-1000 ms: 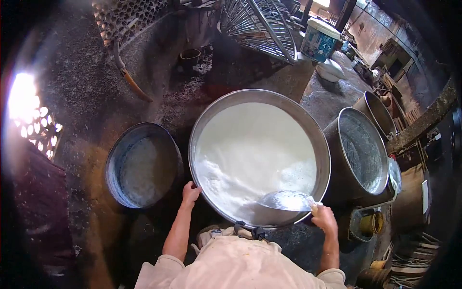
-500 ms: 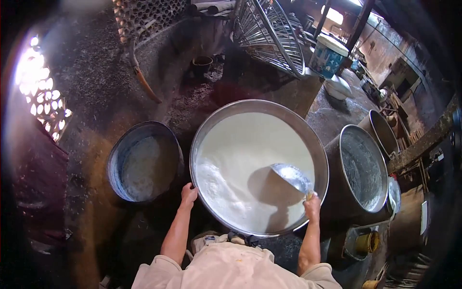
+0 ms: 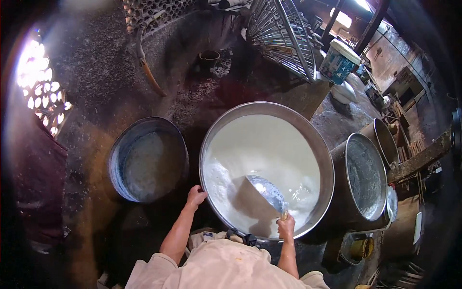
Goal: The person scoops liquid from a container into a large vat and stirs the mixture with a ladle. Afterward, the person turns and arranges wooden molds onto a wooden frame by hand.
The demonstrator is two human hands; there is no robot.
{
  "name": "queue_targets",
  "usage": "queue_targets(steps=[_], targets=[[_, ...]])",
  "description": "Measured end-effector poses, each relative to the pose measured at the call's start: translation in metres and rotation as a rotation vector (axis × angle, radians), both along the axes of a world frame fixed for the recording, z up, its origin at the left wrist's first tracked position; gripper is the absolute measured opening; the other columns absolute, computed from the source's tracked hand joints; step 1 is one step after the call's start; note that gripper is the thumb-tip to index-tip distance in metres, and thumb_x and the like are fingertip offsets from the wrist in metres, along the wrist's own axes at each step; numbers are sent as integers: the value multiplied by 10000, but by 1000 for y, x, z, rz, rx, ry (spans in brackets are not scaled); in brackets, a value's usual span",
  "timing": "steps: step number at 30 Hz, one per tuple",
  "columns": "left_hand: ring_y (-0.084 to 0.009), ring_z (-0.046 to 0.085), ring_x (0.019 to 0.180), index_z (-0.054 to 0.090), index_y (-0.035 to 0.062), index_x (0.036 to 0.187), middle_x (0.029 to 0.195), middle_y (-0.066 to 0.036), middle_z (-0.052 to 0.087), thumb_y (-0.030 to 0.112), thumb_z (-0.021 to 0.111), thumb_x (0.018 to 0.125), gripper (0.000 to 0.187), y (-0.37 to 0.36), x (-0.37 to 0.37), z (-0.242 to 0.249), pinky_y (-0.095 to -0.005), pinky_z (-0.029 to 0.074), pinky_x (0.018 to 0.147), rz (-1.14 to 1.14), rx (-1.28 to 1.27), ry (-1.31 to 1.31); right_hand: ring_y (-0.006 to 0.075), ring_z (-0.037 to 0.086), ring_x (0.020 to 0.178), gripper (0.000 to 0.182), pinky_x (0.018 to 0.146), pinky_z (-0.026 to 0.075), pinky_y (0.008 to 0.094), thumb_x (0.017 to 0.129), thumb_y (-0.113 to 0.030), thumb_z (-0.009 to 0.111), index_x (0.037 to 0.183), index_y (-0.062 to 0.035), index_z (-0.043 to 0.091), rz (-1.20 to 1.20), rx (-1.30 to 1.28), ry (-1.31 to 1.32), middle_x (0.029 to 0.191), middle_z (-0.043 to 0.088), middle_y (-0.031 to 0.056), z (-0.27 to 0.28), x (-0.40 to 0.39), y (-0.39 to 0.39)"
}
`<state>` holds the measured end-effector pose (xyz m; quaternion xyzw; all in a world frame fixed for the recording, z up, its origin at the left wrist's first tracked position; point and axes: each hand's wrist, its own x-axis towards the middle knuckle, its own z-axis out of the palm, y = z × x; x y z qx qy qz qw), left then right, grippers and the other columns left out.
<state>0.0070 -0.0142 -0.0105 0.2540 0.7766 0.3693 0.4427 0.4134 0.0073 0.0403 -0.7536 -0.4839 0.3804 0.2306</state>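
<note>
A large round metal vat (image 3: 328,159) full of pale, milky liquid (image 3: 264,139) stands in front of me. My right hand (image 3: 286,226) is closed on the handle of a metal ladle (image 3: 267,192), whose broad bowl is tilted over the liquid at the near side and casts a shadow on it. My left hand (image 3: 196,196) grips the vat's rim at the lower left, fingers curled against the metal.
Left of the vat is a darker metal tub (image 3: 115,178). Two metal barrels (image 3: 347,178) (image 3: 378,127) stand at the right, near a yellow container (image 3: 362,247). Further back are a white and blue bucket (image 3: 339,62), a sack (image 3: 343,92) and a metal frame (image 3: 284,43).
My right hand and the ladle have moved left and slightly down over the liquid. The view has shifted a little, and my left hand remains at the rim.
</note>
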Motion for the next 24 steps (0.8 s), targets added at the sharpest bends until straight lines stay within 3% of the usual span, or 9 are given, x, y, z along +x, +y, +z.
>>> queue_targets(steps=[5, 10, 12, 16, 17, 21, 23, 24], targets=[[-215, 640, 864, 635, 18, 954, 938, -117, 678, 117, 743, 698, 294, 2, -8, -24, -341, 498, 759, -49, 8, -69, 187, 539, 400, 284, 361, 459, 341, 650, -3, 641, 915, 12, 542, -8, -62, 109, 548, 535, 83, -4, -49, -16], [-236, 640, 891, 624, 19, 942, 940, -131, 673, 142, 758, 681, 318, 4, -10, -13, -362, 500, 775, -116, 13, 4, 178, 530, 396, 301, 358, 440, 335, 649, 13, 656, 922, 23, 530, -22, -98, 152, 547, 530, 74, -1, -95, -26], [-257, 639, 906, 616, 16, 946, 948, -145, 669, 164, 766, 670, 347, 6, -12, -17, -372, 500, 786, -135, -8, -72, 171, 520, 390, 297, 353, 432, 329, 650, 19, 665, 912, 32, 527, 4, -86, 196, 552, 530, 69, 0, -107, -27], [-339, 621, 1002, 609, 11, 966, 1009, -189, 659, 166, 749, 666, 365, 7, -15, -9, -408, 483, 842, -208, 24, 12, 154, 504, 385, 294, 349, 426, 309, 651, 8, 678, 902, 22, 526, 69, -48, 327, 567, 533, 61, 25, -122, -17], [-352, 610, 1031, 609, 14, 991, 1032, -198, 653, 166, 745, 663, 386, 8, -16, -34, -415, 474, 869, -235, 48, -35, 152, 509, 393, 283, 349, 426, 301, 650, 1, 679, 892, 14, 533, 61, -54, 345, 568, 535, 58, 37, -125, -7], [-351, 611, 1025, 602, 22, 1021, 1037, -196, 653, 201, 765, 676, 422, 9, -18, -15, -418, 475, 869, -260, 125, 30, 168, 547, 416, 257, 370, 437, 325, 686, 2, 657, 927, 20, 570, 152, 76, 63, 575, 571, 85, 107, -159, 57], [-352, 608, 1035, 600, 19, 1041, 1050, -198, 650, 211, 767, 682, 440, 7, -19, 0, -418, 475, 873, -294, 68, 62, 226, 612, 466, 230, 413, 461, 379, 710, -23, 679, 913, 11, 577, 275, 220, -146, 610, 612, 145, 110, -173, 103], [-353, 605, 1045, 597, 17, 1062, 1062, -200, 647, 220, 769, 689, 458, 8, -21, 19, -419, 475, 876, -321, 17, 98, 303, 631, 545, 364, 533, 509, 417, 674, -87, 666, 1013, 19, 583, 420, 441, -326, 671, 626, 202, 92, -174, 130]])
